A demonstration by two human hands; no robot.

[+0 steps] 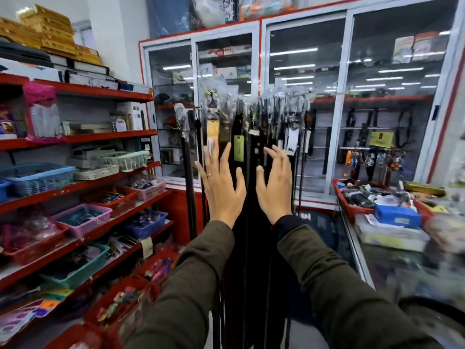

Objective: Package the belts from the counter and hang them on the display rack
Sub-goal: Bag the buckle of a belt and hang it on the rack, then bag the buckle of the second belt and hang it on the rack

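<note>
Sleeves (201,285) foremost; left hand (221,187), right hand (274,187) grip wide, empty, before hanging belts (251,172) on rack (297,94).

— What are my hands doing?
— Both arms in dark olive sleeves reach far forward. My left hand (221,187), ringed, is flat with fingers spread; my right hand (275,183) has fingers curled, holding nothing.

No text can be read clearly. Paper tags (239,148) on the hanging belts (251,197), a yellow sign (381,139) inside the glass cabinet (339,109), and shelf boxes carry print too blurred to make out.
</note>
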